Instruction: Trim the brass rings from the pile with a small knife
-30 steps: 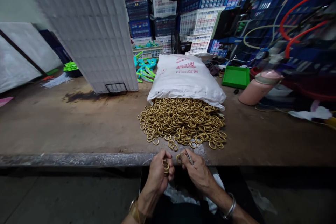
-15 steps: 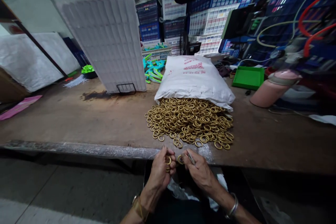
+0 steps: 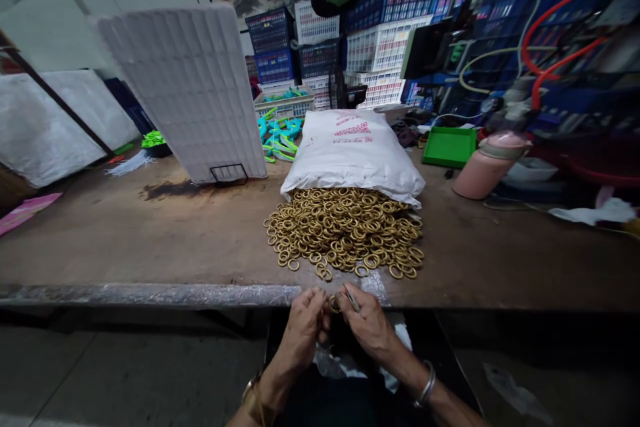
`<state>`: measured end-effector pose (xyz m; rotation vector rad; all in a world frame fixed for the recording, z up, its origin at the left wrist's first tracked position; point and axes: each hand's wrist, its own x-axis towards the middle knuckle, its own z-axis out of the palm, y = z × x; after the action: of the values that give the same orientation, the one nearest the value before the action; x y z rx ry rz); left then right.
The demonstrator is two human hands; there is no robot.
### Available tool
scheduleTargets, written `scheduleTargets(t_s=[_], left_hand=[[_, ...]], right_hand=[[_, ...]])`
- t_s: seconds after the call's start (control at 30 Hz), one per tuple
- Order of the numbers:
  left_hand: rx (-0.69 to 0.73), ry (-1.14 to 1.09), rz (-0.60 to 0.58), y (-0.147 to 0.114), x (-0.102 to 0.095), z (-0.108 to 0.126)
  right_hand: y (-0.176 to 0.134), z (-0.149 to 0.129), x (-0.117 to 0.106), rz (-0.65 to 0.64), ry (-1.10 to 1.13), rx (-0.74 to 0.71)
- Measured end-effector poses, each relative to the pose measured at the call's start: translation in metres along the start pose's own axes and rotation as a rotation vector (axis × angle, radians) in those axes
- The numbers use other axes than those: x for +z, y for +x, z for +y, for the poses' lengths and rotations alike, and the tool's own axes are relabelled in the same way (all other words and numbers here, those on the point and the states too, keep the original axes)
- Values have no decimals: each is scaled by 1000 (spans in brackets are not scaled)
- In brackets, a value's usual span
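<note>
Just past the table's front edge, my two hands meet at the fingertips. One gold-coloured ring [image 3: 333,304] shows between them, pinched by my right hand [image 3: 373,327] and touched by the fingers of my left hand [image 3: 301,325]. My left hand is curled closed; whatever lies in its palm is mostly hidden now. A thin metal tool [image 3: 352,299], perhaps a blade, sticks out from my right fingers. Beyond the hands spreads a heap of gold-coloured rings [image 3: 345,227], spilling from the mouth of a white sack [image 3: 350,147] with red print.
On the brown table [image 3: 210,247] a quilted pale panel [image 3: 190,93] stands upright in a wire holder. A green tray [image 3: 449,147] and a pink bottle [image 3: 487,167] are at right. Stacked crates [image 3: 385,40] fill the back.
My hands have come together, and the left fingers now reach the ring by my right hand. Rings seen earlier in my left hand are turned from view. The whole scene has shifted left.
</note>
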<state>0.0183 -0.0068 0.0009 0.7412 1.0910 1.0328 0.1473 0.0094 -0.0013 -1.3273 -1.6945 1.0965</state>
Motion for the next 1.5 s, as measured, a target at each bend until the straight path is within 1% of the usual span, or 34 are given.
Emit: scheduleTargets(t_s=[0.07,0.13,0.17,0.23,0.3,0.33,0.4,0.53,0.67,0.87,1.0,1.2,1.37,1.5], left_hand=[[15,118,-41,0,3,-2],[69,225,-17,1,4,-4],[127,288,13,2,5,-5],[288,441,65,3,5,-6],[438,600,73,3,6,-8],[488,660,69,3,6,-8],[538,730,51,3,6,-9],[485,703,30,5,5,-11],[445,672,38,7,6,-10],[344,564,22,8,9,-8],[344,574,21,9,7,-11],[406,677,24,10,4,-14],[389,667,37,9,5,-11],[334,582,15,8,8,-8]], right_hand=[[0,3,-1,12,-7,2],[0,6,-1,21,-10,5],[0,7,-1,27,-12,10],[0,9,-3,24,-11,31],[0,10,-4,-2,8,68],[0,10,-6,-20,24,91],[0,10,-7,-46,55,133],[2,11,-8,-30,66,160],[3,13,-7,-12,82,177],[3,13,-9,-6,148,205],[3,14,-9,-34,202,232],[4,15,-8,-59,230,274],[4,21,-6,-70,266,311],[3,22,-6,-70,294,276]])
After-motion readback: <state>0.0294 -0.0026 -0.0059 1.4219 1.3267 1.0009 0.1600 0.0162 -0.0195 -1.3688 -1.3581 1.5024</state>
